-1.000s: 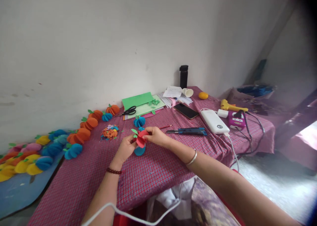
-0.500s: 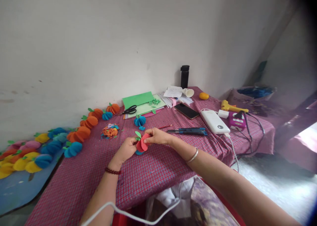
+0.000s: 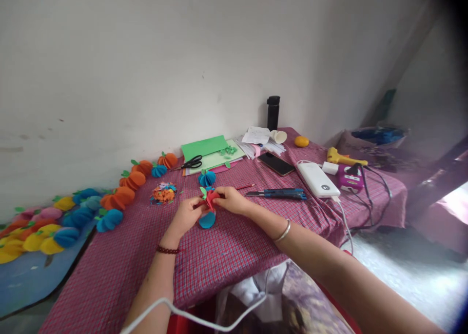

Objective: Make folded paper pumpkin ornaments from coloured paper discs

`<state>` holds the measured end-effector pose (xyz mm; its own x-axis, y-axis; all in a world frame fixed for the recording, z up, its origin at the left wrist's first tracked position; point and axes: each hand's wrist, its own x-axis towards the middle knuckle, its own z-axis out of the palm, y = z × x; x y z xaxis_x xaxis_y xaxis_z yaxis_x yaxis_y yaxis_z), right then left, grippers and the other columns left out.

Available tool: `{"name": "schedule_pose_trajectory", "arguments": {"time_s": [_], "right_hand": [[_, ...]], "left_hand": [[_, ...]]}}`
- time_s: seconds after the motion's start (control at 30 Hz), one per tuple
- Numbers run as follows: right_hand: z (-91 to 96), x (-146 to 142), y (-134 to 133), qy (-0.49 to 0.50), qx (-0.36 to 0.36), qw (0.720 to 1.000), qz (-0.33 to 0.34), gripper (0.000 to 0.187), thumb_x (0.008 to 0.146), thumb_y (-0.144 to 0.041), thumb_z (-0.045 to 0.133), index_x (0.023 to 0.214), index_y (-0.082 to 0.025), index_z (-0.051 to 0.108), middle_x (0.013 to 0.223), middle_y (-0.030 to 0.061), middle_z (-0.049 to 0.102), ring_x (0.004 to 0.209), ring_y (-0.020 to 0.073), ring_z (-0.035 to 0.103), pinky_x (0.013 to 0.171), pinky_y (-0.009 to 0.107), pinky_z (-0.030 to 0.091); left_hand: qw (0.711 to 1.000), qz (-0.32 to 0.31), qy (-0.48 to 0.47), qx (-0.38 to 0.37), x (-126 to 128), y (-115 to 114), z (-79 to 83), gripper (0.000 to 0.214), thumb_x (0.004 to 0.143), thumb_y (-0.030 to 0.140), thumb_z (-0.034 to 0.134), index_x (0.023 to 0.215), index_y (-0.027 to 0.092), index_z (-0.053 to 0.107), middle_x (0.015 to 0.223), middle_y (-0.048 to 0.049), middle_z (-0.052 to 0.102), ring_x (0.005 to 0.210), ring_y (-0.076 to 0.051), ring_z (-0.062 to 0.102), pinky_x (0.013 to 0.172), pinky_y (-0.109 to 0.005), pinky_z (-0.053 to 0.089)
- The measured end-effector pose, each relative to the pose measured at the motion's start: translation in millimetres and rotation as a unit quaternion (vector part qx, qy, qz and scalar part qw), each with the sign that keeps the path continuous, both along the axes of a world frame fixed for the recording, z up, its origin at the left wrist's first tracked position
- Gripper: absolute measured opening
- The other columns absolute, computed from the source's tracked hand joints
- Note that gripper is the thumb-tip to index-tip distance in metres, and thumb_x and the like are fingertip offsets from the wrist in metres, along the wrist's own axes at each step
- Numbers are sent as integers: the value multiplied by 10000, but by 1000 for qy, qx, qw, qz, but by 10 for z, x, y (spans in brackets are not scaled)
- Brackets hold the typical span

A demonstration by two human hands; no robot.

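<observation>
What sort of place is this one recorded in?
Probably a small craft workspace, perhaps in a home: a table spread with checked cloth, folded-paper ornaments lined up near the wall, and colourful paper scraps.

A paper fruit [image 3: 210, 198] is between the left hand [image 3: 186, 218] and the right hand [image 3: 233, 200], right of the paper scraps [image 3: 164, 194]. On the table [image 3: 226, 256], the utility knife [image 3: 281, 194] lies before the phone [image 3: 276, 164], left of the power bank [image 3: 317, 178].
</observation>
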<state>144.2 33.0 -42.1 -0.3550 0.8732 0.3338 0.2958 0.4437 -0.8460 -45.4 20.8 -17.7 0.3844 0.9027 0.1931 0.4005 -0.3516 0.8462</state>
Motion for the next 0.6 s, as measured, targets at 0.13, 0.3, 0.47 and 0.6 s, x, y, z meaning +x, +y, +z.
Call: {"name": "schedule_pose_trajectory", "arguments": {"time_s": [0.13,0.3,0.47,0.6], "right_hand": [[14,8,-48,-110,84,989,-60,66,794,-153,590,777,-162,653,687,-5,617,602,107,497,566,213,301],[65,4,-99,-151,124,976,-98,85,812,-197,598,749,-176,651,689,17,637,592,121,497,547,234,263],[108,-12,-141,-48,115,991,-40,147,854,-259,569,784,-159,651,690,-3,615,600,101,499,557,210,302],[126,-7,-122,57,88,991,-80,231,879,-285,498,760,-141,633,652,-17,565,592,96,471,564,207,332]], "left_hand": [[995,25,62,75,-65,65,-94,158,763,273,621,699,153,701,679,-36,674,641,-164,593,598,-250,452],[979,45,98,174,-95,99,-138,125,782,219,589,764,171,703,792,-51,679,749,-177,619,685,-266,455],[969,67,79,226,-114,92,-87,146,798,206,563,821,177,703,830,-55,680,792,-181,615,740,-279,456],[965,88,65,238,-133,108,-68,149,819,231,557,827,168,692,831,-51,670,791,-172,608,737,-265,450]]}}
